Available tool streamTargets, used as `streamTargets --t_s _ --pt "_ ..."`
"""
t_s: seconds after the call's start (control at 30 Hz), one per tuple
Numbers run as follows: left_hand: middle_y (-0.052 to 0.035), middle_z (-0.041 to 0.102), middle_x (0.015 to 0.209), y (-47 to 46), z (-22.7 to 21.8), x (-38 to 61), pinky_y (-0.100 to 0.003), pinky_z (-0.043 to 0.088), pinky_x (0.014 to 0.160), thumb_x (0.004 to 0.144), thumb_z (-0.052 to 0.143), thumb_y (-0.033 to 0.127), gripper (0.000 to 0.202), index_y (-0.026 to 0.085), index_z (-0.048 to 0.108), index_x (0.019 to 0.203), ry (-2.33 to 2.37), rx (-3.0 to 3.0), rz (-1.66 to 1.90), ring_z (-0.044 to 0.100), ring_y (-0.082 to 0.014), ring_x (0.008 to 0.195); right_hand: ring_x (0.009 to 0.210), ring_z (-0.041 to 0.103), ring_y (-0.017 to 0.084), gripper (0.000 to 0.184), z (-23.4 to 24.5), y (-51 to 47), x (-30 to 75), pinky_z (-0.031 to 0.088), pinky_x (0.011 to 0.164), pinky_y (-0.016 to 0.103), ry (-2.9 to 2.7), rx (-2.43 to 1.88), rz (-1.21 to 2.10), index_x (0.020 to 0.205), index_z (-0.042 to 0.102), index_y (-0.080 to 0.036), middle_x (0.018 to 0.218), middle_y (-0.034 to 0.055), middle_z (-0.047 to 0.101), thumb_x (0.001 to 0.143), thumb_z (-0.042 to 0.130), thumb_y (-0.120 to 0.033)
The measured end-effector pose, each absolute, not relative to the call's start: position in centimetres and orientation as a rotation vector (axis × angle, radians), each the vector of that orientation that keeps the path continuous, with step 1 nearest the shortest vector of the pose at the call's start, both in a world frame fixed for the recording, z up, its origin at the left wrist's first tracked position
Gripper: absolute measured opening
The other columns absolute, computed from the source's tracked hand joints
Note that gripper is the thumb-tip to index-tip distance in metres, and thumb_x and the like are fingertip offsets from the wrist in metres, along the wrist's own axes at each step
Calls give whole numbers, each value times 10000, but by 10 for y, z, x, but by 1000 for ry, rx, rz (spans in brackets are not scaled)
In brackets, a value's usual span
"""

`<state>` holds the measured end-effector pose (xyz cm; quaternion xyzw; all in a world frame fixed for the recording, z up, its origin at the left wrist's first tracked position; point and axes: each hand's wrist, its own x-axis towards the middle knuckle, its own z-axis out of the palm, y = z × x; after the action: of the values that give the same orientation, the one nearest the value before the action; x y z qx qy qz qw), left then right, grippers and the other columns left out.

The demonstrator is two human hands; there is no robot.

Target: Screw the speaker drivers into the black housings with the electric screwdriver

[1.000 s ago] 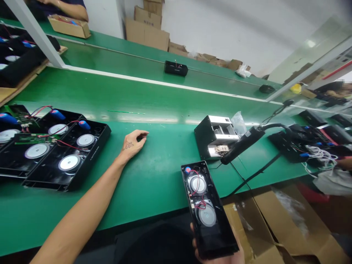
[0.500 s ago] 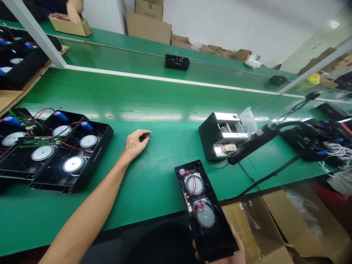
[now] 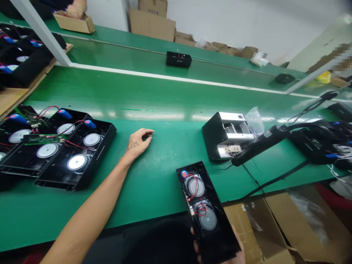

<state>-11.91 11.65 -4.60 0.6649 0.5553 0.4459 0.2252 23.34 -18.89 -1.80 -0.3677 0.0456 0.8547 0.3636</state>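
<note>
My right hand (image 3: pixel 238 253) grips the lower end of a black speaker housing (image 3: pixel 220 223) from beneath, its fingers wrapped round both long sides. Two round speaker drivers, red wires and a small blue cylinder show inside the housing, which is tilted over the bench's front edge. My left hand (image 3: pixel 139 143) rests on the green bench (image 3: pixel 165 161) with nothing in it, fingers bent and a gap between thumb and forefinger. To its left lie several open speaker housings (image 3: pixel 90 157) with drivers, blue cylinders and green circuit boards.
A black-and-silver machine (image 3: pixel 229 136) stands right of centre, partly behind a black lamp arm (image 3: pixel 258 145). Open cardboard boxes (image 3: pixel 291 220) sit below the bench at right. Across the line, a person's hand (image 3: pixel 77 9) is at a small carton (image 3: pixel 74 22). Another speaker housing (image 3: pixel 178 59) lies beyond the white rail.
The view has shifted slightly, so most things appear a little further right. Both my hands keep their poses, the right still holding the speaker housing. The other person's hand has moved slightly over the carton.
</note>
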Motion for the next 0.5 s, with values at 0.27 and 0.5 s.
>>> streamTargets --t_s 0.27,0.5 --pt "-11 775 1001 116 -44 -118 -319 610 899 836 604 221 254 232 744 1047 1533 1836 1224 731 -170 871 1051 724 359 779 -29 -196 242 527 953 514 131 -934 2188 1143 780 -143 1178 188 768 728 646 -788" --pt "-7 770 988 115 -43 -118 -312 606 894 838 601 210 260 227 746 1054 1532 1844 1226 728 -167 873 1067 725 425 578 -29 -205 248 507 1015 612 148 -1188 2074 929 842 -235 942 131 817 637 766 -728"
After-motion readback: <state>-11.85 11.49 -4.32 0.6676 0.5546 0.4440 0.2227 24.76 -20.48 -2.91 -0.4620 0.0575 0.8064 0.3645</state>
